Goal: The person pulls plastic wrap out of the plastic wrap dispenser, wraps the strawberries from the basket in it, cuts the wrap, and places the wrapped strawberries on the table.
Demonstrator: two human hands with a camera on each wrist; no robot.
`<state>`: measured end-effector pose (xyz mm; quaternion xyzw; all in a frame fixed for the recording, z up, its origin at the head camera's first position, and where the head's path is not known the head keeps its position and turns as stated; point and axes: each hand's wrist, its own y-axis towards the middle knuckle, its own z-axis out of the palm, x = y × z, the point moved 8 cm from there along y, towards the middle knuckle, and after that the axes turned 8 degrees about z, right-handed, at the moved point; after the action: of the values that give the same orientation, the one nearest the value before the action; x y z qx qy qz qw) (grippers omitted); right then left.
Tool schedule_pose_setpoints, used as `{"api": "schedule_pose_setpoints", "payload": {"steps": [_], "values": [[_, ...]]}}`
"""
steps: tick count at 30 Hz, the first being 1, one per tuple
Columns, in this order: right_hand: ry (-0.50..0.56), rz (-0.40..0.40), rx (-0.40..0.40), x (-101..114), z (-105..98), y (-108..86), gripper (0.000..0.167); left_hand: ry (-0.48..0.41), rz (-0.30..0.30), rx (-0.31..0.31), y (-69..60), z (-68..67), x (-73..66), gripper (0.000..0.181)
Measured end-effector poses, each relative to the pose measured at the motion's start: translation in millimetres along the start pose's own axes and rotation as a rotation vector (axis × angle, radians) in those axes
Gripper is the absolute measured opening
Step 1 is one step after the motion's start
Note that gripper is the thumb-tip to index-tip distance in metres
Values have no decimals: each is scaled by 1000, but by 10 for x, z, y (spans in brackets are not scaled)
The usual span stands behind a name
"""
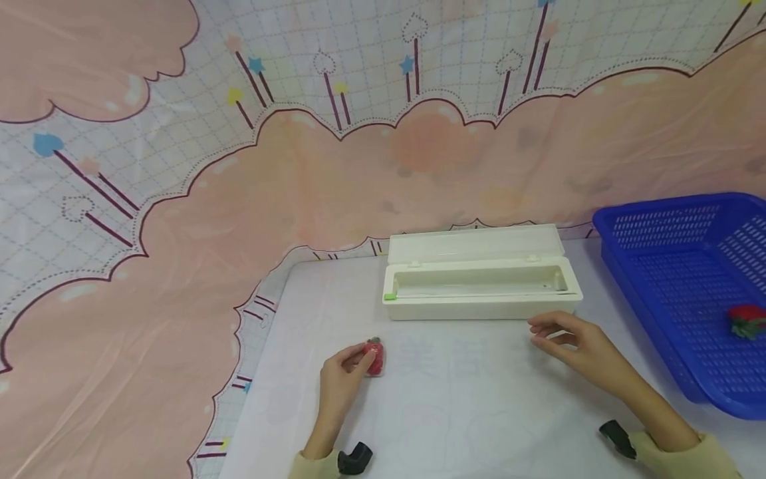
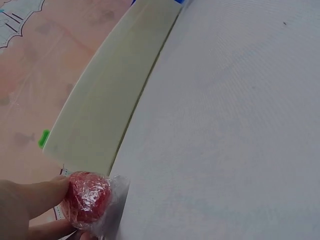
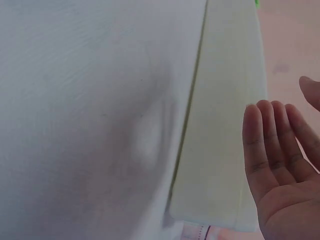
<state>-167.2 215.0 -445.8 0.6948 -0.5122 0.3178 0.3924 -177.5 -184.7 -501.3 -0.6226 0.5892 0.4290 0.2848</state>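
My left hand (image 1: 342, 379) pinches a strawberry (image 1: 375, 358) wrapped in clear plastic film, above the left part of the table. In the left wrist view the wrapped strawberry (image 2: 90, 197) shows shiny, crinkled film, with a loose flap on its right side. My right hand (image 1: 577, 346) holds nothing; its fingers are relaxed near the front right corner of a long white box (image 1: 467, 311). The right wrist view shows the palm and loosely straight fingers (image 3: 254, 140) beside the box. The box's lid (image 1: 473, 245) stands raised, and a green tab (image 1: 390, 297) sits at its left end.
A blue plastic basket (image 1: 649, 332) stands on the right, with another red strawberry (image 1: 747, 322) with green leaves inside. The white tabletop (image 1: 443, 412) lies in front of the box. Behind hangs a pink patterned cloth (image 1: 335, 193).
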Motion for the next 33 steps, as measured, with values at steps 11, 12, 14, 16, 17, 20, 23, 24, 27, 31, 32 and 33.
{"api": "schedule_pose_setpoints", "payload": {"steps": [11,12,14,16,17,20,23,24,27,31,32,33], "values": [[-86,-74,-17,25,-20,3,32,43,64,-44,81,-168,-245,32],[-95,-83,-22,42,-33,14,33,39,77,-41,98,-163,-277,32],[-108,-97,-22,75,-49,35,33,29,100,-37,127,-148,-336,31],[-118,-109,-18,101,-62,54,34,23,134,-33,150,-128,-397,30],[-120,-113,-17,114,-69,63,35,18,153,-30,162,-117,-432,30],[-140,-132,-24,154,-94,92,35,16,223,-14,194,-82,-542,30],[-167,-157,-37,199,-126,126,34,24,283,9,225,-45,-665,30],[-178,-166,-42,215,-138,138,33,29,299,19,236,-29,-708,30],[-207,-179,-49,258,-168,176,33,40,342,52,282,31,-829,30],[-240,-178,-52,297,-200,233,34,39,380,101,353,130,-956,31],[-250,-176,-54,303,-208,249,34,39,387,112,371,155,-982,31],[-259,-174,-57,308,-214,266,33,43,392,124,387,180,-1007,30]]}}
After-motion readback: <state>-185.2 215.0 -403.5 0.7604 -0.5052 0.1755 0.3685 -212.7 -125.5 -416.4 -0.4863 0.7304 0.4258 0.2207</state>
